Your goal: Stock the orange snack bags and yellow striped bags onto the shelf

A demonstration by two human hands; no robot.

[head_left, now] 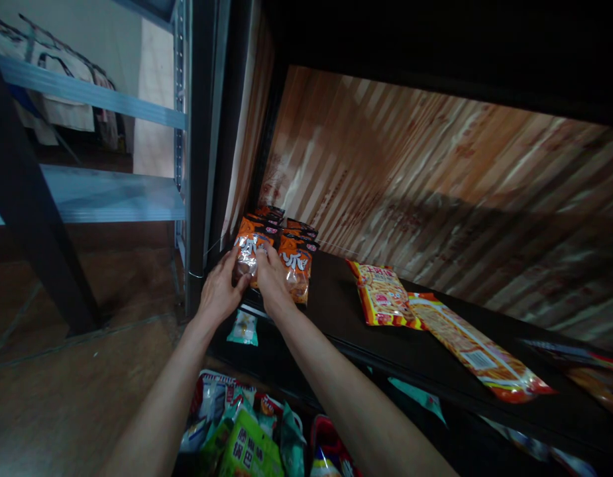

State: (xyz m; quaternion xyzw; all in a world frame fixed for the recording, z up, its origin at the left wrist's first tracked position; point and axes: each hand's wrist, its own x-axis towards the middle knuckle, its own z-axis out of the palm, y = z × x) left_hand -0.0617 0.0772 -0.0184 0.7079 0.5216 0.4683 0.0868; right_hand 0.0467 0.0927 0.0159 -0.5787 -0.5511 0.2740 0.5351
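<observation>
An orange-and-black snack bag (250, 255) stands upright at the left end of the dark shelf (331, 298), held between my two hands. My left hand (221, 288) grips its left edge and lower front, thumb toward the middle. On the bag's right side is my right hand (273, 278), its fingers closed against the front and edge; some fingertips are hidden. Touching or close to the right hand stands a matching snack bag (296, 265). The tops of more such bags (302, 229) show behind these two.
Farther right on the shelf lie a red-and-yellow noodle snack bag (383, 295) and a long snack packet (478, 348). Below, a basket (207, 376) holds several packets, including a green bag (249, 447). A metal rack post (199, 165) rises at the left.
</observation>
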